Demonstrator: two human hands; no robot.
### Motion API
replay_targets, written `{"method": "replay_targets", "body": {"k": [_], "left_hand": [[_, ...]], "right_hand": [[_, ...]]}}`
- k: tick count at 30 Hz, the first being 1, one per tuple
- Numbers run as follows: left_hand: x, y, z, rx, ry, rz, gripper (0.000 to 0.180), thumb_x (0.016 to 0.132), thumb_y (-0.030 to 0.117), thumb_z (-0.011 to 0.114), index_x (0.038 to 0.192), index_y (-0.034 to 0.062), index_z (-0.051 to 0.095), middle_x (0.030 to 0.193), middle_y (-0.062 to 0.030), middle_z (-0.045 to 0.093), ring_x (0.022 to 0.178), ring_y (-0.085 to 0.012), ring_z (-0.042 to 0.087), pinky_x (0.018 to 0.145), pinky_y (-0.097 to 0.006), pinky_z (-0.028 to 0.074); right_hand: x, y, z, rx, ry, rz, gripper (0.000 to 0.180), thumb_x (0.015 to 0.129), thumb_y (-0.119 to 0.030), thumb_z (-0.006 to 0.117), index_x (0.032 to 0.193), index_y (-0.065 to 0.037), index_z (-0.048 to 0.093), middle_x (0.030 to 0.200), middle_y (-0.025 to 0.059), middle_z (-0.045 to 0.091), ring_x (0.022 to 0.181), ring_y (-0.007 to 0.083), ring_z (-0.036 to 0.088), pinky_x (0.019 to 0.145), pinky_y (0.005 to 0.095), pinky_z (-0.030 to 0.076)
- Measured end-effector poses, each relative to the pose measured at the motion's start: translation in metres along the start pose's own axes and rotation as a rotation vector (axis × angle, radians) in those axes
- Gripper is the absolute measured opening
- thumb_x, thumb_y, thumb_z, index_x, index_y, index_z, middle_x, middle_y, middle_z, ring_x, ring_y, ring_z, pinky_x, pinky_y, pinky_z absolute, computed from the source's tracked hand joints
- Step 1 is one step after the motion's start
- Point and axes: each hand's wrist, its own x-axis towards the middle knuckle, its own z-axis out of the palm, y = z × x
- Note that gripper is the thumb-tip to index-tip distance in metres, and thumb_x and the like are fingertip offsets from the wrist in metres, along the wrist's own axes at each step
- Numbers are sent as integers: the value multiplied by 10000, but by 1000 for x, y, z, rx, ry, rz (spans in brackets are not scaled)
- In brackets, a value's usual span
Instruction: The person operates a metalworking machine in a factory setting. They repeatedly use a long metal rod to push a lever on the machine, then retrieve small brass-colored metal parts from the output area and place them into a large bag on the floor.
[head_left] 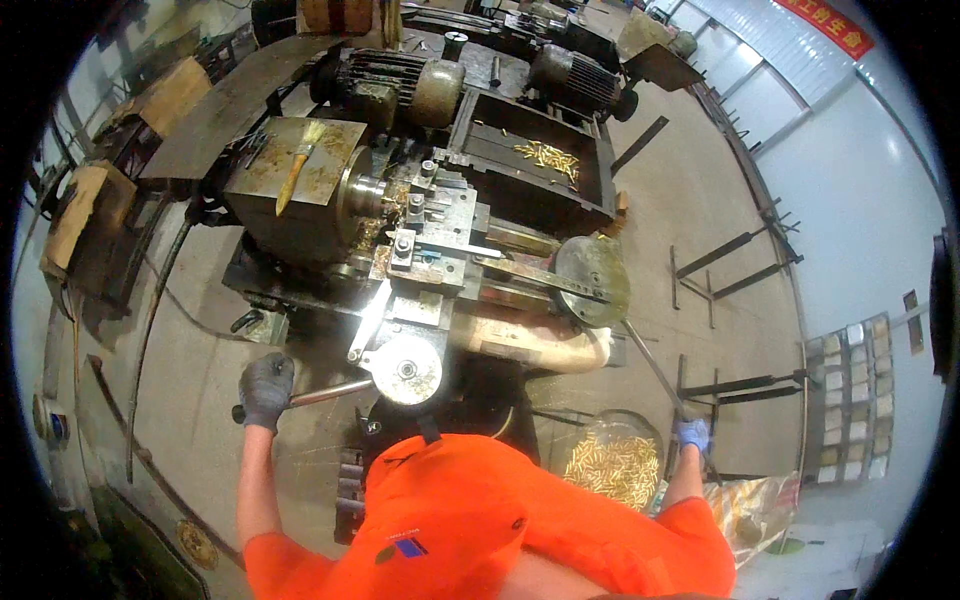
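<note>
My left hand (267, 388), in a grey glove, is closed round the end of a metal lever (335, 392). That lever runs to a round silver dial (406, 369) at the front of a small lathe. On the right, my right hand (692, 434), in a blue glove, is closed on a long thin lever (655, 372) that slants down from a round oily metal plate (590, 280). Between them is the cross slide (440, 220), with tool holders bolted on it. To its left, the chuck (366, 192) has brass-coloured chips around it.
A paintbrush (291, 185) lies on the headstock (250, 170). Brass pieces (548, 158) sit in a dark metal tray (485, 185) behind the slide. Near my right arm, a basin (652, 432) holds many more. Motors (435, 90) stand behind; metal racks (735, 385) are at the right.
</note>
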Motion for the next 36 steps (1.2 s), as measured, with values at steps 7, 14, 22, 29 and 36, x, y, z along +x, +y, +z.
{"method": "replay_targets", "body": {"k": [7, 14, 22, 29, 36], "left_hand": [[1, -3, 3, 10, 54, 26, 202, 771, 282, 592, 781, 94, 665, 761, -165, 618, 723, -362, 601, 620, -422, 472], [2, -7, 4, 2, -6, -13, 219, 776, 296, 590, 800, 93, 669, 782, -168, 621, 736, -364, 603, 629, -420, 478], [3, -10, 6, 17, 24, 22, 211, 765, 299, 599, 788, 101, 665, 770, -163, 620, 713, -365, 601, 606, -432, 477], [1, -6, 3, 12, 24, 20, 193, 757, 279, 605, 799, 100, 665, 778, -159, 625, 723, -359, 598, 631, -423, 473], [-1, 2, -5, 29, 7, 38, 186, 775, 256, 602, 809, 89, 675, 789, -157, 638, 743, -350, 603, 650, -430, 474]], "right_hand": [[-11, -3, -6, 41, -4, 27, 465, 690, -426, 590, 887, -14, 675, 942, 229, 639, 928, 371, 612, 807, 419, 483], [-25, -11, -16, 65, -16, 64, 472, 696, -433, 594, 890, -10, 672, 955, 230, 636, 938, 370, 610, 813, 417, 482], [-36, -14, -21, 23, -20, 81, 480, 692, -440, 597, 927, -28, 666, 977, 223, 636, 951, 356, 612, 828, 407, 478], [-36, -4, -9, 40, -17, 63, 512, 696, -462, 594, 930, -12, 667, 980, 221, 636, 937, 363, 617, 784, 424, 492], [-63, -20, -35, 58, -22, 81, 515, 707, -454, 597, 923, 7, 669, 972, 237, 631, 929, 382, 616, 781, 431, 495]]}}
